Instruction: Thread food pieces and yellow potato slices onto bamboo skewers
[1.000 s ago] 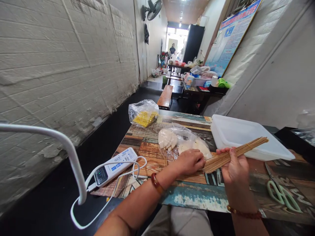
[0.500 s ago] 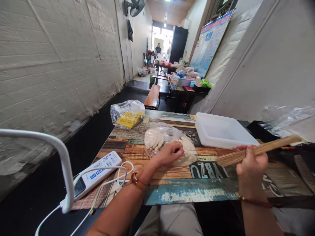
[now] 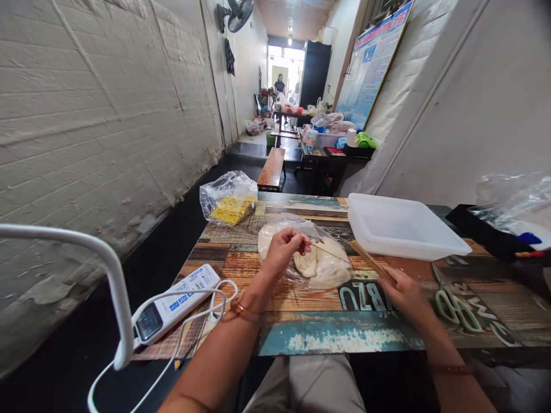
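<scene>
My left hand (image 3: 287, 250) is closed in a pinch on a thin bamboo skewer (image 3: 329, 251) that points to the right. Below it, a clear plastic bag with pale round flat pieces (image 3: 306, 264), dough-like in look, lies on the table; the hand covers part of it. My right hand (image 3: 402, 291) is wrapped round a bundle of bamboo skewers (image 3: 368, 258), whose ends slant up and left towards the bag. A few thin sticks lie near the bag's front edge, partly behind my left forearm.
A white plastic tub (image 3: 408, 246) stands at the back right. Scissors with pale green handles (image 3: 458, 310) lie by my right wrist. To the left are a power strip (image 3: 181, 301) with white cables and a bag of yellow stuff (image 3: 232, 209). A person (image 3: 279, 86) stands far off.
My right hand has come down and left, turning the skewer bundle to point up-left and uncovering the scissors. My left hand has risen slightly to the left with its skewer.
</scene>
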`<action>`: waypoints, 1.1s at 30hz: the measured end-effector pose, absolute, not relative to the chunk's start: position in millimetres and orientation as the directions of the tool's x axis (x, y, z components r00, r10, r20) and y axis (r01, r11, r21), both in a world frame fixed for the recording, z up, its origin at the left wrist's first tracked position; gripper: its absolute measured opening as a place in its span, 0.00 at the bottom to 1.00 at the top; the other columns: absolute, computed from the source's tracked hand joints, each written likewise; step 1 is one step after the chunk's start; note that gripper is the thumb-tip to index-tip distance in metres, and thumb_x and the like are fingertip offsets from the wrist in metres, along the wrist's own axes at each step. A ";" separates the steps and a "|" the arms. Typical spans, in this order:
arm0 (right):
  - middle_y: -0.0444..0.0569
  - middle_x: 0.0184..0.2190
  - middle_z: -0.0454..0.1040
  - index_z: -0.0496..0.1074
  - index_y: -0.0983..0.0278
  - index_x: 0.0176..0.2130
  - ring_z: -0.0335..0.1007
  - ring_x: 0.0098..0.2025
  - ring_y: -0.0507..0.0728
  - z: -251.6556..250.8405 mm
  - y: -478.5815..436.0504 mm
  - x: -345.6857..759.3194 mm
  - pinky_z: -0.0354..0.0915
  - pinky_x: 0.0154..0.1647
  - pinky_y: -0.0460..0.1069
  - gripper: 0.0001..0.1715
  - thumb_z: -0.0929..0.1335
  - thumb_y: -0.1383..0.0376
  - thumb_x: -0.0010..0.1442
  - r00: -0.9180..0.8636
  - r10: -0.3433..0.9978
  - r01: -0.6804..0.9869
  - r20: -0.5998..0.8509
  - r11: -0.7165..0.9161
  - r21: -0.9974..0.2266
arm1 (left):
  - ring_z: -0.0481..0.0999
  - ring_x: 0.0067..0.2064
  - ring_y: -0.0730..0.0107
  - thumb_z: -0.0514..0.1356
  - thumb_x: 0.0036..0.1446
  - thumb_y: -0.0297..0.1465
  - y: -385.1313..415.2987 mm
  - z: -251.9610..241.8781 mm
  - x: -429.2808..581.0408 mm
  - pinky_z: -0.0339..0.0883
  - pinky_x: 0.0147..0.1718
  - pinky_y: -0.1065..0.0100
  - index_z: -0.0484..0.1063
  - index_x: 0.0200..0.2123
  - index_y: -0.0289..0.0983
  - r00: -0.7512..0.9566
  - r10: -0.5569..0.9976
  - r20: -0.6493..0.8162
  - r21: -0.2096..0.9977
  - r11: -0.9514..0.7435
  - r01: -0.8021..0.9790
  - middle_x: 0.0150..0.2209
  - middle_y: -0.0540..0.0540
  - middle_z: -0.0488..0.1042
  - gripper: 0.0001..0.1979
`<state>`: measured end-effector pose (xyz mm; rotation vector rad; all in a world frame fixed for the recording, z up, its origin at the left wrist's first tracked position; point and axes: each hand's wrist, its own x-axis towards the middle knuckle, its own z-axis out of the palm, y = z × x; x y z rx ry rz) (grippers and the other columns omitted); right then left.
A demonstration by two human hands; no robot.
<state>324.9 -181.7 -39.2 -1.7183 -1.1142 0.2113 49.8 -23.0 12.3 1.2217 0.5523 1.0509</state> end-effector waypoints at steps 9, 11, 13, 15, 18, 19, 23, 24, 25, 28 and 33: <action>0.51 0.38 0.77 0.78 0.61 0.38 0.69 0.46 0.65 -51.8 -173.8 327.1 0.55 0.56 0.67 0.19 0.72 0.58 0.44 0.432 0.823 0.661 0.369 -0.010 -0.750 | 0.69 0.18 0.78 0.60 0.47 0.32 -26.4 5.7 55.6 0.62 0.19 0.75 0.64 0.21 0.34 0.541 0.833 0.113 0.971 0.023 -0.239 0.19 0.50 0.71 0.09; 0.50 0.40 0.77 0.78 0.59 0.39 0.69 0.47 0.64 -39.5 -175.9 311.7 0.56 0.56 0.65 0.17 0.71 0.59 0.47 0.436 0.810 0.647 0.392 0.021 -0.762 | 0.69 0.18 0.78 0.59 0.47 0.31 -25.9 3.4 56.9 0.62 0.19 0.75 0.64 0.21 0.34 0.540 0.834 0.114 0.972 0.018 -0.233 0.19 0.50 0.71 0.08; 0.49 0.41 0.77 0.78 0.57 0.41 0.70 0.47 0.62 -26.5 -177.4 289.2 0.58 0.56 0.61 0.16 0.71 0.60 0.51 0.400 0.827 0.628 0.395 0.066 -0.775 | 0.69 0.18 0.78 0.59 0.47 0.32 -26.0 2.1 57.8 0.62 0.19 0.75 0.64 0.22 0.34 0.530 0.839 0.121 0.972 0.010 -0.237 0.20 0.50 0.71 0.08; 0.48 0.41 0.78 0.78 0.56 0.41 0.72 0.45 0.61 -16.7 -177.5 262.9 0.63 0.52 0.59 0.14 0.70 0.61 0.52 0.332 0.860 0.587 0.388 0.133 -0.798 | 0.70 0.19 0.78 0.59 0.47 0.32 -27.1 2.1 58.2 0.62 0.20 0.75 0.64 0.22 0.34 0.523 0.843 0.125 0.971 0.005 -0.240 0.20 0.50 0.71 0.09; 0.47 0.37 0.79 0.78 0.55 0.43 0.74 0.39 0.59 -12.9 -175.4 226.4 0.68 0.44 0.55 0.16 0.71 0.61 0.52 0.260 0.914 0.482 0.311 0.157 -0.862 | 0.69 0.18 0.77 0.60 0.48 0.34 -30.4 3.9 58.2 0.61 0.19 0.74 0.64 0.22 0.34 0.534 0.837 0.122 0.973 0.005 -0.232 0.19 0.51 0.70 0.10; 0.47 0.34 0.78 0.78 0.55 0.44 0.74 0.33 0.57 -14.3 -174.4 217.1 0.69 0.40 0.53 0.17 0.71 0.60 0.52 0.284 0.916 0.428 0.283 0.143 -0.892 | 0.69 0.19 0.77 0.60 0.49 0.35 -31.3 4.5 58.1 0.61 0.20 0.74 0.64 0.23 0.34 0.545 0.830 0.121 0.974 0.006 -0.226 0.19 0.51 0.70 0.11; 0.42 0.23 0.73 0.77 0.58 0.44 0.62 0.18 0.49 -26.1 -171.0 196.6 0.64 0.21 0.46 0.18 0.70 0.57 0.53 0.389 0.905 0.247 0.171 0.076 -0.966 | 0.69 0.22 0.76 0.60 0.51 0.40 -29.0 3.1 57.7 0.63 0.24 0.73 0.67 0.25 0.33 0.594 0.793 0.132 0.982 -0.025 -0.185 0.21 0.50 0.71 0.14; 0.42 0.22 0.71 0.77 0.59 0.44 0.60 0.17 0.48 -29.3 -170.6 194.9 0.62 0.18 0.45 0.19 0.70 0.56 0.53 0.420 0.898 0.184 0.130 0.056 -0.981 | 0.70 0.23 0.76 0.59 0.52 0.41 -26.7 1.4 57.6 0.63 0.25 0.72 0.68 0.27 0.33 0.597 0.791 0.137 0.986 -0.051 -0.159 0.23 0.49 0.71 0.15; 0.41 0.22 0.70 0.77 0.60 0.44 0.59 0.16 0.48 -32.4 -170.4 194.0 0.59 0.16 0.44 0.20 0.70 0.55 0.53 0.446 0.892 0.104 0.077 0.034 -0.994 | 0.70 0.24 0.75 0.58 0.53 0.41 -24.0 -0.7 57.4 0.64 0.26 0.72 0.69 0.28 0.33 0.593 0.793 0.143 0.989 -0.091 -0.117 0.24 0.49 0.71 0.15; 0.39 0.20 0.67 0.75 0.62 0.43 0.55 0.14 0.46 -41.0 -171.0 194.1 0.49 0.10 0.41 0.23 0.71 0.53 0.50 0.483 0.871 -0.154 -0.092 -0.018 -0.988 | 0.70 0.28 0.73 0.55 0.56 0.38 -17.7 -7.7 56.5 0.63 0.29 0.70 0.70 0.29 0.34 0.561 0.802 0.206 0.939 -0.324 0.119 0.26 0.48 0.71 0.12; 0.36 0.18 0.65 0.74 0.62 0.40 0.55 0.13 0.46 -48.0 -173.5 192.6 0.50 0.11 0.41 0.23 0.72 0.52 0.47 0.495 0.857 -0.239 -0.146 -0.027 -0.971 | 0.72 0.38 0.62 0.58 0.53 0.41 -26.2 -13.7 57.9 0.63 0.38 0.64 0.72 0.37 0.35 0.594 0.765 0.247 0.613 -0.599 0.516 0.35 0.42 0.74 0.15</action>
